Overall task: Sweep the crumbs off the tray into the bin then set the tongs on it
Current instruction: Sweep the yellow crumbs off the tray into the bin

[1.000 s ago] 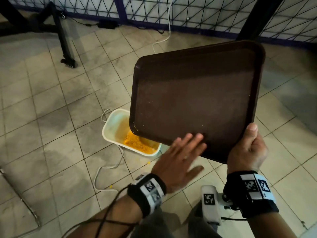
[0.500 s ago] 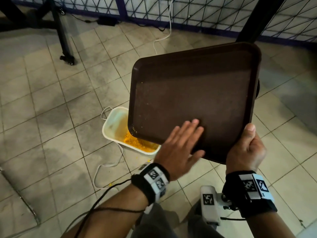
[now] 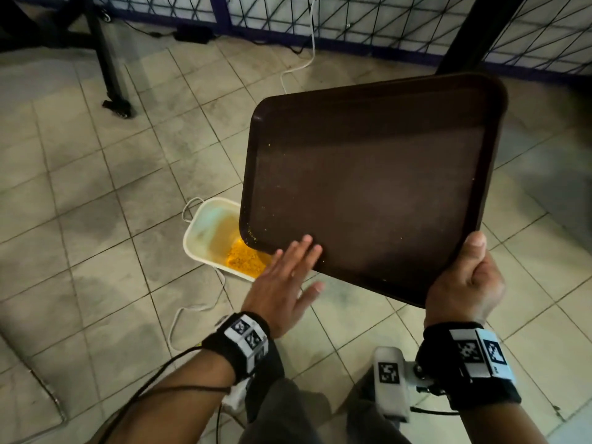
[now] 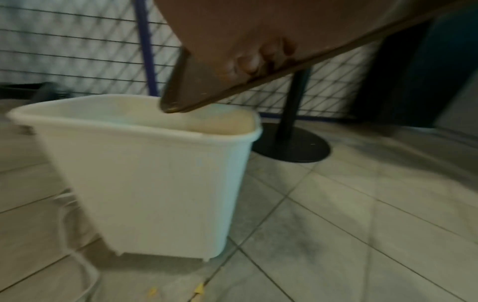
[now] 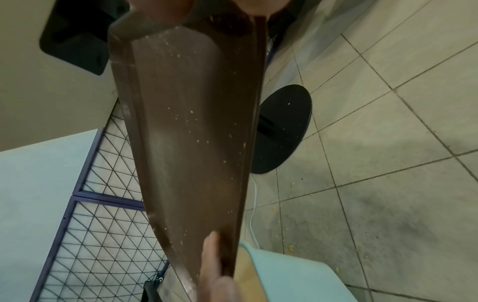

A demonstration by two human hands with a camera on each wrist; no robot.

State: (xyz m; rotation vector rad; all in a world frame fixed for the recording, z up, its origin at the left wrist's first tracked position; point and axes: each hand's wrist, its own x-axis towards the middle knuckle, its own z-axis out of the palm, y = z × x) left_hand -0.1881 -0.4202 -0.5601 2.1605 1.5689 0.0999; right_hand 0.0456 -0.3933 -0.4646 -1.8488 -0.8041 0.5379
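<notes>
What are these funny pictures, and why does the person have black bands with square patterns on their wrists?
Those bands hold little cameras. One picture comes from a camera on the person's head, looking down. The other two look along each hand. The right hand grips a corner of a brown tray, tilted over a white bin on the tiled floor. The left hand lies flat on the tray, fingers straight, brushing yellow crumbs toward the low corner. Lots of crumbs already sit in the bin, and a few lie on the floor. No tongs show anywhere.
</notes>
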